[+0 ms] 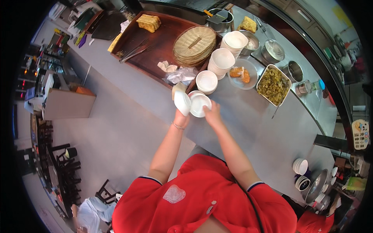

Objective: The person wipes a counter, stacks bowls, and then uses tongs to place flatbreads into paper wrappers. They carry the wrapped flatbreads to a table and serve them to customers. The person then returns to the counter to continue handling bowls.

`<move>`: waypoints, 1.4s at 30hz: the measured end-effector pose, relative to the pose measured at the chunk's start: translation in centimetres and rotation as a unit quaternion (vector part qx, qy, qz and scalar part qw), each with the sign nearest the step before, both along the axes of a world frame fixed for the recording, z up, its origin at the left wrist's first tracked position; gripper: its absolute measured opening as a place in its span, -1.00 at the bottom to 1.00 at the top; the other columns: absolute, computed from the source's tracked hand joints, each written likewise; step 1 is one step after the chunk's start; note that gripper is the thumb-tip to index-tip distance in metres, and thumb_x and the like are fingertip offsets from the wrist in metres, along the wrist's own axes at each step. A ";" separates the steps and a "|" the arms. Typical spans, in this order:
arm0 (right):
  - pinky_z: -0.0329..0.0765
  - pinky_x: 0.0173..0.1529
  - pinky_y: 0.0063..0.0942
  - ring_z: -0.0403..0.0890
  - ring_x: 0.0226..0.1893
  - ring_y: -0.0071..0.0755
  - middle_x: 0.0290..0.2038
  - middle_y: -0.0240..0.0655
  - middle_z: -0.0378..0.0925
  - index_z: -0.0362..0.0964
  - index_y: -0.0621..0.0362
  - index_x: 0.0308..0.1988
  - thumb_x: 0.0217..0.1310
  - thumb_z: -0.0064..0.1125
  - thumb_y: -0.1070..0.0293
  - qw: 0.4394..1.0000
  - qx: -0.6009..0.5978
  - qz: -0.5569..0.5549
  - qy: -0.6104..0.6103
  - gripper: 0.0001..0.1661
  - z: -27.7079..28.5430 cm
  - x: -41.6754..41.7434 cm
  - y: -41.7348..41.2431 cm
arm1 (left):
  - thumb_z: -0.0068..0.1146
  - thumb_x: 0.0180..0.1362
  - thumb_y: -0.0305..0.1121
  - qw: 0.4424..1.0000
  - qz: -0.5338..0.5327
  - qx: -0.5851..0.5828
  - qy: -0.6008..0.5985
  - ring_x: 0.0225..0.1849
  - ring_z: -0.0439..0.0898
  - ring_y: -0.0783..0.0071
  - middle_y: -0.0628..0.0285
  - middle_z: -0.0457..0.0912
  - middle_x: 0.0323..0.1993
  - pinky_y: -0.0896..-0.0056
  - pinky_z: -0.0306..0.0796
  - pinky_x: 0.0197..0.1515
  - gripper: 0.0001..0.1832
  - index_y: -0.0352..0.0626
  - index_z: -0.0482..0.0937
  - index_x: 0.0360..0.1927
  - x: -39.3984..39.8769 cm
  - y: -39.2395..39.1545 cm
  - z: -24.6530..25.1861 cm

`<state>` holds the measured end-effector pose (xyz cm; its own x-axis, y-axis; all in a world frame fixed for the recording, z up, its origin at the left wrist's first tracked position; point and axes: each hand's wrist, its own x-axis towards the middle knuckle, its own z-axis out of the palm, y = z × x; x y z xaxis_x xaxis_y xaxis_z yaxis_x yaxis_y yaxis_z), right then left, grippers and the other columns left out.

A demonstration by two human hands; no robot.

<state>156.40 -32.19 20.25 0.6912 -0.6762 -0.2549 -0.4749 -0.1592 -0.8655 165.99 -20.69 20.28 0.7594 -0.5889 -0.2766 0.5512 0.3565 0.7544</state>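
Observation:
My left hand (181, 117) holds a small white dish (182, 103) tilted on its side, with a beige cloth or paper (179, 87) just beyond it. In my right hand (213, 113) is the rim of another white dish (200, 105), the thumb over its edge. A further dish shows partly behind that one. Right beyond my hands stands a stack of small white dishes (207, 81), and past it are taller stacks of white bowls (222, 59). A crumpled clear plastic bag (182, 75) lies at the near corner of the wooden tray (163, 76).
The tray holds woven baskets (194, 43), metal tongs (137, 52) and fried dough (148, 22). Rightward are a bowl with fried pieces (243, 75), a square container of chopped greens (273, 84) with a spoon, and metal pots (293, 71). Other people (94, 214) are at the lower left and lower right.

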 end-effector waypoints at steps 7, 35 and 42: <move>0.40 0.06 -0.29 0.41 -0.03 -0.06 0.07 0.13 0.23 0.03 0.45 0.23 0.14 0.20 0.14 0.993 0.116 -0.006 -0.030 -0.14 -1.6 -0.9 -0.5 | -0.08 0.28 -0.40 0.996 0.059 0.069 -0.002 0.15 0.39 0.39 0.19 0.43 0.10 0.37 0.31 0.18 -0.59 -0.11 0.27 0.21 1.4 -1.2 1.5; 0.44 0.09 -0.28 0.44 0.08 -0.24 0.16 -0.09 0.25 -0.05 0.29 0.29 0.18 -0.16 -0.38 0.826 0.517 -0.208 -0.082 0.04 0.1 -3.7 1.0 | -0.13 0.31 -0.31 0.960 0.149 0.134 -0.196 -0.21 0.47 0.59 0.37 0.47 -0.29 0.47 0.39 -0.13 -0.85 -0.14 0.42 -0.21 2.0 -5.9 6.1; 0.43 0.06 -0.26 0.47 0.01 -0.23 0.09 -0.16 0.37 0.13 0.25 0.21 0.32 -0.19 -0.17 0.804 0.523 -0.249 -0.135 -0.25 -0.9 -21.0 -2.4 | -0.06 0.21 -0.33 0.870 0.009 0.366 -0.330 -0.53 0.57 0.34 0.08 0.55 -0.54 0.35 0.44 -0.43 -0.75 -0.37 0.51 -0.31 10.1 -17.5 9.5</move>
<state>135.40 -34.57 19.34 0.5260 -0.3998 -0.7506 -0.0266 0.8745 -0.4844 176.07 -38.16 29.79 0.9024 -0.4247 -0.0728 -0.0893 -0.3495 0.9327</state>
